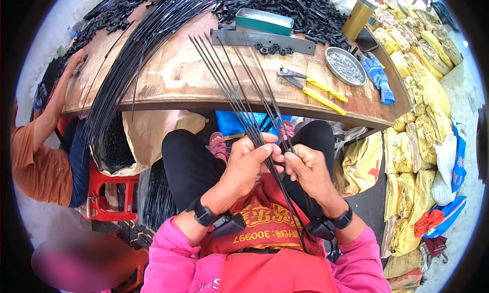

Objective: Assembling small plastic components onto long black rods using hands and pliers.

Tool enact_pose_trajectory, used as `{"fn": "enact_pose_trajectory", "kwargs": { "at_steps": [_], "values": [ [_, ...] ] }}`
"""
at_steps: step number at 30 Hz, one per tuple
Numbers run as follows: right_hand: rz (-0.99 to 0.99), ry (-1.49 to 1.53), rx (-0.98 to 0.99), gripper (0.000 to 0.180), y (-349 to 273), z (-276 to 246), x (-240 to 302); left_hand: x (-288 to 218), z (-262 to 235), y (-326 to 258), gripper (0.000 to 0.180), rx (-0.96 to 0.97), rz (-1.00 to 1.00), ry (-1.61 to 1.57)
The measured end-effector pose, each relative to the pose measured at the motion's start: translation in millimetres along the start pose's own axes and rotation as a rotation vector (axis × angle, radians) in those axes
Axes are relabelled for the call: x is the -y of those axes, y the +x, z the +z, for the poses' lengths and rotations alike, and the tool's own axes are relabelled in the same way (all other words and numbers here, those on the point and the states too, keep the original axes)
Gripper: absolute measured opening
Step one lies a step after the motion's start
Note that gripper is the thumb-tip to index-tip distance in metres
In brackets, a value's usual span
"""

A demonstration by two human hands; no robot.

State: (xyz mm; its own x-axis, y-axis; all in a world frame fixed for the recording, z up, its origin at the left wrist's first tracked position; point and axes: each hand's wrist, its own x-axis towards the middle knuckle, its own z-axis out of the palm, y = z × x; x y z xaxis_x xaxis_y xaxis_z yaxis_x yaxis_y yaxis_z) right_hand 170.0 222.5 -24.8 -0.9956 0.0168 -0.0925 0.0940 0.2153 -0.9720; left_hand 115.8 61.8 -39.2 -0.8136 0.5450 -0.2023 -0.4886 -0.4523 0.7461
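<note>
My left hand point(242, 165) is closed round a fanned bunch of thin black rods point(226, 84), their far ends reaching over the table edge. My right hand point(310, 173) pinches a smaller group of similar thin black rods point(267, 91), some blurred. The two hands nearly meet above my lap, and the rods' near ends run down across my red apron point(275, 224). Beyond the rods, a grey metal bar point(295, 44) lies on the wooden table point(173, 84), with several small black ring-shaped parts point(275, 49) against it.
Yellow-handled pliers point(318, 91), a round metal dish point(345, 66), blue gloves point(377, 76), a green tray point(265, 22) and a heap of black tubular parts point(316, 10) lie on the table. A long rod bundle point(137, 53) overhangs its left edge. Another person point(46, 160) sits left; yellow sacks point(412, 176) line the right.
</note>
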Motion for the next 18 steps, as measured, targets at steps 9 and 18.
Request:
{"fn": "enact_pose_trajectory", "kwargs": {
  "at_steps": [9, 18],
  "values": [
    [0.025, 0.144, 0.041, 0.021, 6, 1, -18, -6, -6, 19, 0.02, -0.025, -0.016, 0.128],
    [-0.011, 0.012, 0.085, 0.039, 13, -16, -2, -12, 1, 37, 0.025, 0.058, 0.046, 0.04]
  ]
}}
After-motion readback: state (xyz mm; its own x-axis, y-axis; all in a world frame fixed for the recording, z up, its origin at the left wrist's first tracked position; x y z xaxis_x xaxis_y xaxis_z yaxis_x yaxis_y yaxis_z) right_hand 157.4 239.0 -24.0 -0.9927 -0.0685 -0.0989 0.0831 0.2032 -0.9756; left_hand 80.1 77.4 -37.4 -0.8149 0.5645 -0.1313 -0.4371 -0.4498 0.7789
